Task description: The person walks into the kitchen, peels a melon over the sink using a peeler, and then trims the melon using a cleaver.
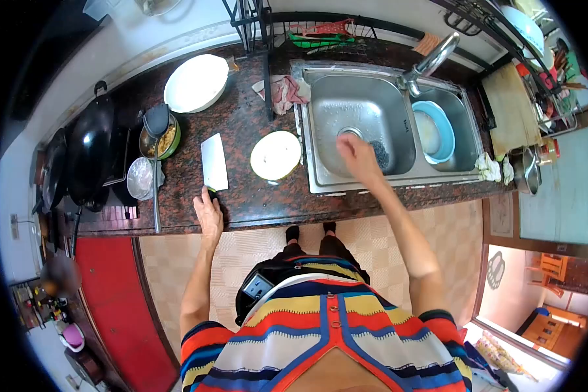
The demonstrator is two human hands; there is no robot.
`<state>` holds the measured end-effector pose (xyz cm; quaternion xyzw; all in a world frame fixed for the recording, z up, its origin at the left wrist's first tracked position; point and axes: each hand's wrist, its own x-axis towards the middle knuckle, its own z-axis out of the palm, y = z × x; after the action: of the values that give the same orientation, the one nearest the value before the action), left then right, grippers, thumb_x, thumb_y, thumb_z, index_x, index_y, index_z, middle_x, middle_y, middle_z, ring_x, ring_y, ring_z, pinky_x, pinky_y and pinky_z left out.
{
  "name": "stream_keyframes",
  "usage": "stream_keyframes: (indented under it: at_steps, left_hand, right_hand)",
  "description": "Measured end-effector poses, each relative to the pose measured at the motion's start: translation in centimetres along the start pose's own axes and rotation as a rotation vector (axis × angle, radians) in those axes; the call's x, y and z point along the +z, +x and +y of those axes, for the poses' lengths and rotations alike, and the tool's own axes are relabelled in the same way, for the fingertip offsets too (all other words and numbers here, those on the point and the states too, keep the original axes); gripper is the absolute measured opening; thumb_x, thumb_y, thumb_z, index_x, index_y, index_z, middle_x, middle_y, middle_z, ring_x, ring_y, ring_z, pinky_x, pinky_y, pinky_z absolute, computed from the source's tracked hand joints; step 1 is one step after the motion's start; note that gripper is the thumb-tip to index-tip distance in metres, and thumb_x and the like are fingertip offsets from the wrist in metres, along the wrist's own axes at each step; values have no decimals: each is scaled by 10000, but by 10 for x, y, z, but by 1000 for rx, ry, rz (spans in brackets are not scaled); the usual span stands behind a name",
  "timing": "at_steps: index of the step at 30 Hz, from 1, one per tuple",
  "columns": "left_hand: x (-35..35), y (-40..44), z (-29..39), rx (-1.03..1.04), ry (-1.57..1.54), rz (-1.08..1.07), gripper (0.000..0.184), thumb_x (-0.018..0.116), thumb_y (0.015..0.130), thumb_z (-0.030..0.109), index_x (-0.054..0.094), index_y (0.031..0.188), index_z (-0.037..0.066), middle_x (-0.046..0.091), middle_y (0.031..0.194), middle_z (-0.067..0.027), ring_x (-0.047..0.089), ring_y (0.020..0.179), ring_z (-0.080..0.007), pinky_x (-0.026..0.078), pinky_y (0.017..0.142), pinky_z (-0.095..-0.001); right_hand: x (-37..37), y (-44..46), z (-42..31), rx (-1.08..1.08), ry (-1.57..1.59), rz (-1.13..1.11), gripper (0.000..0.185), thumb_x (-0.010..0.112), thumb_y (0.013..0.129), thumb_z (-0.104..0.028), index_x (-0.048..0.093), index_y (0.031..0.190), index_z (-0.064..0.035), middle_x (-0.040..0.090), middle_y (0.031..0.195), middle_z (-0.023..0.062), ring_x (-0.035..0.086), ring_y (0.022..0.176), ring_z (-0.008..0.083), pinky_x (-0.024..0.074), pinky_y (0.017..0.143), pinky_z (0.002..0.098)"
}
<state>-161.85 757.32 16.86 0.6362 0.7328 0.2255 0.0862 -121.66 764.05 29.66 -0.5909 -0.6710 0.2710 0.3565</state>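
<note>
On the dark counter, my left hand (209,213) is closed around the handle of a cleaver (214,162), whose wide pale blade lies flat and points away from me. My right hand (358,155) is over the left basin of the steel sink (362,98), near the drain, with its fingers bent together; whatever they hold, if anything, is hidden. Beside that hand a dark scouring pad (379,154) lies in the basin. Between the cleaver and the sink sits a round white plate (276,155).
A white bowl (196,83) stands at the back. Left are a green bowl of food (168,140), a ladle (156,189) and a black wok (90,150). A blue basin (447,134) sits in the right sink, below the faucet (431,63). A cloth (284,93) lies beside the sink.
</note>
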Motion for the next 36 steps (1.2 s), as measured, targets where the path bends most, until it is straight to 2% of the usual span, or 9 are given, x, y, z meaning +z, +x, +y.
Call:
stream_keyframes:
  at_steps: [8,11,12,13,22,25,31,34,36]
  left_hand:
    - [2,0,33,-209,335,37,531,579,818,143,418,1323,113,445,1081,-206,456,986,-395,392,771,-525]
    - [2,2,75,-88,148,206,501,623,812,147,457,1276,54,484,1127,-219,463,1043,-400,399,873,-464]
    - [5,1,92,-114,19,193,459,607,844,180,472,1254,22,484,1124,-239,454,1052,-412,391,898,-465]
    - [3,4,116,-249,-68,109,460,590,866,206,461,1261,8,480,1133,-248,449,1060,-408,384,909,-460]
    - [34,63,162,-737,-833,-67,835,753,735,372,368,1317,-85,535,1170,-246,607,979,-283,513,818,-341]
    - [26,80,160,-710,-843,-347,864,807,672,353,397,1288,-91,597,1092,-248,632,966,-270,534,797,-327]
    - [56,80,139,-633,-674,-341,799,867,582,313,499,1194,-45,619,1080,-224,628,990,-289,513,871,-358]
    - [60,76,138,-631,-685,-320,726,873,573,313,544,1133,-13,627,1056,-210,627,979,-289,513,861,-367]
    - [59,73,139,-615,-658,-300,682,872,577,309,562,1101,0,631,1038,-204,630,963,-284,517,847,-370]
  right_hand:
    - [-33,227,-7,-634,-355,206,159,526,811,-97,638,848,8,630,832,206,604,824,370,475,766,462]
    - [-29,300,15,-539,-704,109,188,568,795,-127,651,940,-39,639,928,183,605,877,371,476,794,466]
    - [-23,336,52,-772,-626,217,198,565,831,-197,658,949,-68,646,923,162,607,870,364,480,786,449]
    - [-31,316,2,-389,-728,-1,236,620,764,-276,707,928,-130,653,937,180,628,898,333,505,770,431]
    - [-16,363,35,-612,-907,231,157,592,743,-107,629,866,-16,605,923,230,581,891,398,481,757,486]
    - [-16,365,40,-646,-906,232,160,600,733,-76,619,875,-4,585,931,242,565,889,410,473,758,499]
    - [-26,303,-14,-562,-626,330,120,573,780,-99,628,849,-19,604,896,228,572,876,398,470,745,493]
    - [-4,214,4,-495,-129,0,283,559,873,-335,641,1005,-99,640,957,140,620,880,303,477,778,404]
    - [24,148,13,-282,-270,-606,360,569,875,-361,609,1031,-39,620,1029,141,624,893,283,479,810,367]
